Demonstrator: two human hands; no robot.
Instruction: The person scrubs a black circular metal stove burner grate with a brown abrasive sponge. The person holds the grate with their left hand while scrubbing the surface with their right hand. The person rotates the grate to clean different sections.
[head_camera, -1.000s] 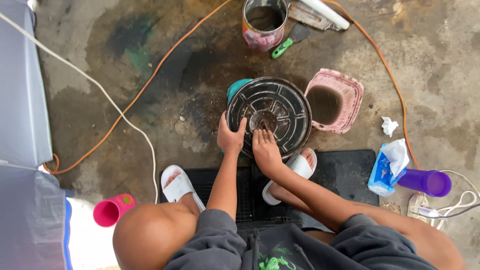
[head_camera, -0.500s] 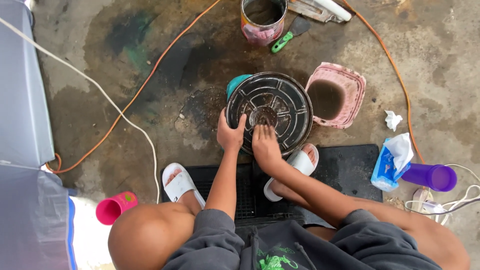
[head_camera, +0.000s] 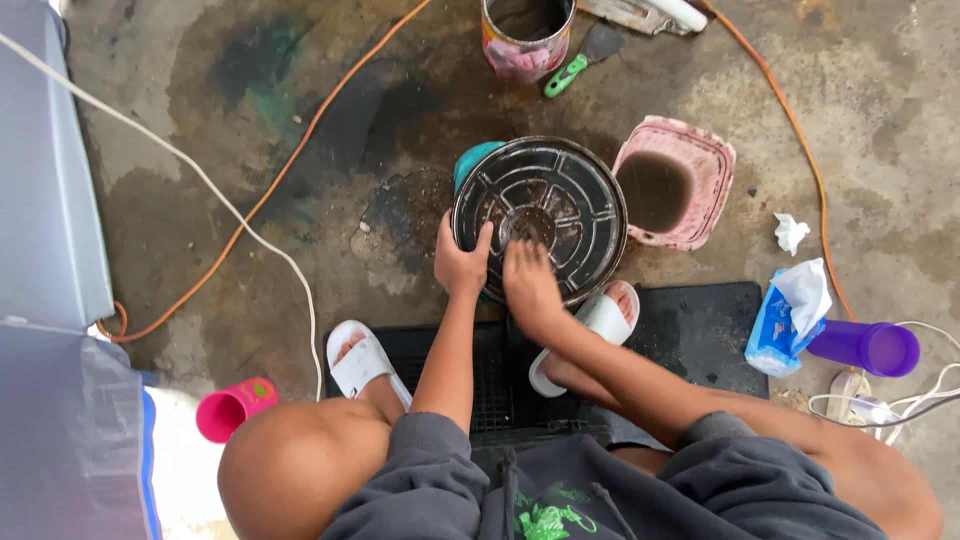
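A round dark ribbed disc (head_camera: 575, 205) lies on the wet concrete in front of me, over a teal object (head_camera: 472, 160). My left hand (head_camera: 460, 265) grips the disc's near-left rim, with the thumb on top. My right hand (head_camera: 530, 287) lies flat on the disc's near part, fingers spread toward its centre and slightly blurred. Nothing shows in that hand. My feet in white slippers (head_camera: 362, 362) stand on a black mat (head_camera: 690, 330) just below the disc.
A pink tub (head_camera: 705, 150) of murky water stands right of the disc. A paint can (head_camera: 525, 40) and a green-handled scraper (head_camera: 570, 72) sit beyond. A blue tissue pack (head_camera: 775, 325) and purple cup (head_camera: 865, 347) lie at right, a pink cup (head_camera: 232, 408) at left. An orange cable (head_camera: 270, 190) crosses the floor.
My right hand has slid slightly forward over the disc. My left hand keeps its grip on the rim. The view has shifted a little.
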